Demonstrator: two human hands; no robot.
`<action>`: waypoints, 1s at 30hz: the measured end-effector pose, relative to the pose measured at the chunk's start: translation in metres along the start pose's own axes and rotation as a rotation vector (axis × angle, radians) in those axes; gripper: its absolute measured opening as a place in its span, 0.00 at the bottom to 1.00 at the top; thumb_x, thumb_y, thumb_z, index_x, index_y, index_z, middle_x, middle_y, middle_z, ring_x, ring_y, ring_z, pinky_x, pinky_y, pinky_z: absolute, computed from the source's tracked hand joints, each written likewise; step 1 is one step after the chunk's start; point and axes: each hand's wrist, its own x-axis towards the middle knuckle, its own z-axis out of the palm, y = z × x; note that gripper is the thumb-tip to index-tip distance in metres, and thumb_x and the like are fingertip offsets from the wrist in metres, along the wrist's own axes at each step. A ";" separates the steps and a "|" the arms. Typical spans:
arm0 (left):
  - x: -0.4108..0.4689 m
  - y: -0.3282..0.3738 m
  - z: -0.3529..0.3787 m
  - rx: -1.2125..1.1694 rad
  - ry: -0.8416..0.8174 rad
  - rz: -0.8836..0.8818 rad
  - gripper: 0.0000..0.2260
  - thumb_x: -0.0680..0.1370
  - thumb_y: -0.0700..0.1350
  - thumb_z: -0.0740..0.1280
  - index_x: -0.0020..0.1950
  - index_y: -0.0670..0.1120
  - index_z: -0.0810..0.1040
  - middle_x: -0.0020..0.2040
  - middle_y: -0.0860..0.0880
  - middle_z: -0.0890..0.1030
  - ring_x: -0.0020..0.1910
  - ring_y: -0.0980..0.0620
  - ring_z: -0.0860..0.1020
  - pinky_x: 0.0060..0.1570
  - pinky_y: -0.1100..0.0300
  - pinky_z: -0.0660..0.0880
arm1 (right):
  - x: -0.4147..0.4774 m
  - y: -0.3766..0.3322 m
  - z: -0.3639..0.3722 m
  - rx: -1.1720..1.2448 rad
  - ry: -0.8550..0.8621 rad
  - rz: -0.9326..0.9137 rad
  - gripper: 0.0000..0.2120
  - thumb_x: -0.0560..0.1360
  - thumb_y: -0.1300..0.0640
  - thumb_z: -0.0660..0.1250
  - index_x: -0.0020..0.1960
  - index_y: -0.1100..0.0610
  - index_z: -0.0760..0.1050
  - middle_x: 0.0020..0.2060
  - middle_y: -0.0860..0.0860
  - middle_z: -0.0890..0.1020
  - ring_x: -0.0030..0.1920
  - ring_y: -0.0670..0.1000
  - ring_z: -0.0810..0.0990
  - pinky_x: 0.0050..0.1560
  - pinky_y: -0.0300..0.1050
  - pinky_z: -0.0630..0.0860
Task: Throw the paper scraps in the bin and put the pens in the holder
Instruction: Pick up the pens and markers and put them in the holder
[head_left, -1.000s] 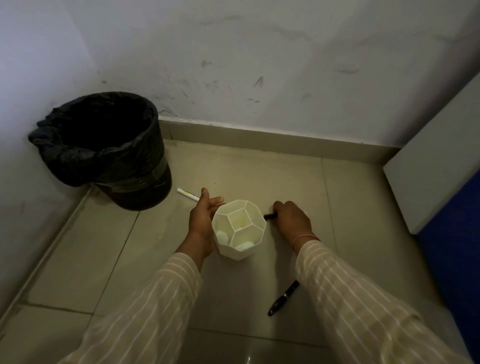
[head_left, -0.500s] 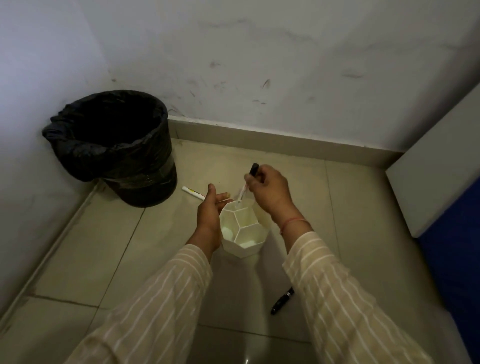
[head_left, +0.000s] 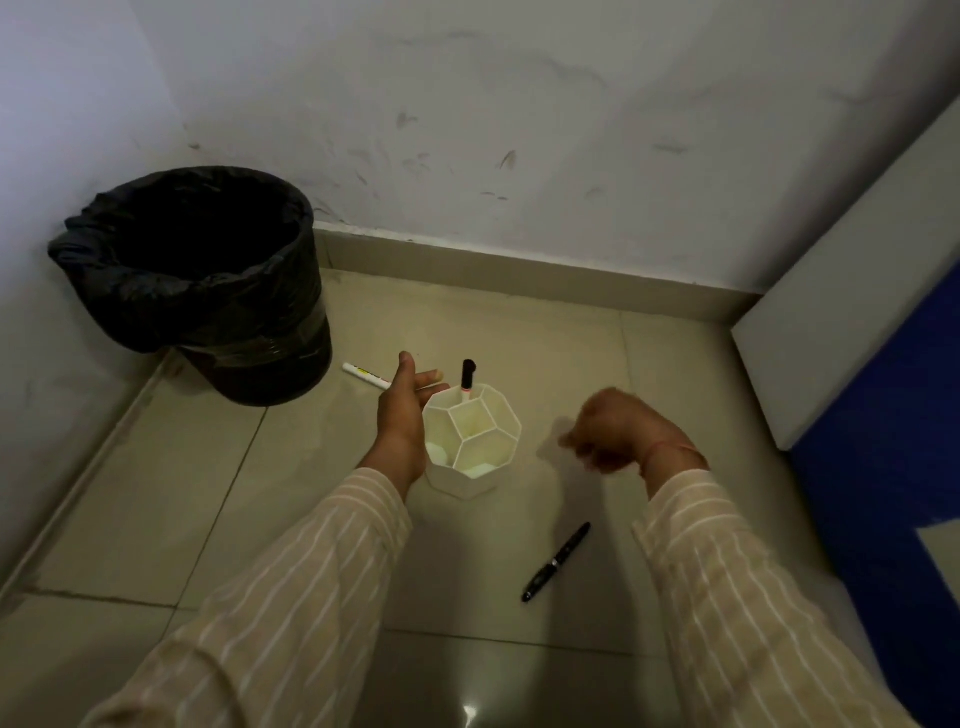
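The left hand (head_left: 402, 415) lies flat and spread against the holder (head_left: 470, 441), likely steadying it. The right hand (head_left: 613, 431), right of the holder, is loosely curled and blurred, grasping nothing. One pen (head_left: 466, 379) stands in the holder's far compartment. A black pen (head_left: 556, 562) lies nearer the person; a white pen (head_left: 366, 375) lies between holder and bin (head_left: 197, 280).

My one head camera looks steeply down, close over the holder (head_left: 471, 439), toward a floor (head_left: 613, 364) corner.
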 end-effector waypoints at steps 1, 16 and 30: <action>0.000 0.000 0.000 -0.002 0.003 -0.003 0.30 0.77 0.69 0.63 0.55 0.43 0.85 0.56 0.42 0.87 0.57 0.38 0.84 0.61 0.42 0.80 | -0.003 0.014 0.007 -0.087 -0.113 0.095 0.12 0.73 0.56 0.79 0.46 0.65 0.83 0.39 0.61 0.87 0.34 0.58 0.85 0.39 0.52 0.84; -0.015 0.001 -0.003 0.042 0.052 0.005 0.30 0.79 0.68 0.61 0.56 0.42 0.84 0.51 0.44 0.88 0.49 0.43 0.85 0.49 0.50 0.80 | -0.008 0.019 0.073 0.074 0.250 -0.074 0.09 0.73 0.55 0.71 0.52 0.57 0.77 0.54 0.62 0.84 0.52 0.63 0.85 0.50 0.51 0.83; -0.019 0.011 -0.008 0.091 0.029 0.030 0.32 0.78 0.70 0.59 0.58 0.43 0.84 0.55 0.43 0.87 0.57 0.43 0.84 0.56 0.49 0.79 | -0.036 -0.089 0.010 -0.433 -0.001 -0.264 0.08 0.72 0.56 0.77 0.51 0.53 0.87 0.42 0.50 0.84 0.39 0.50 0.78 0.43 0.46 0.77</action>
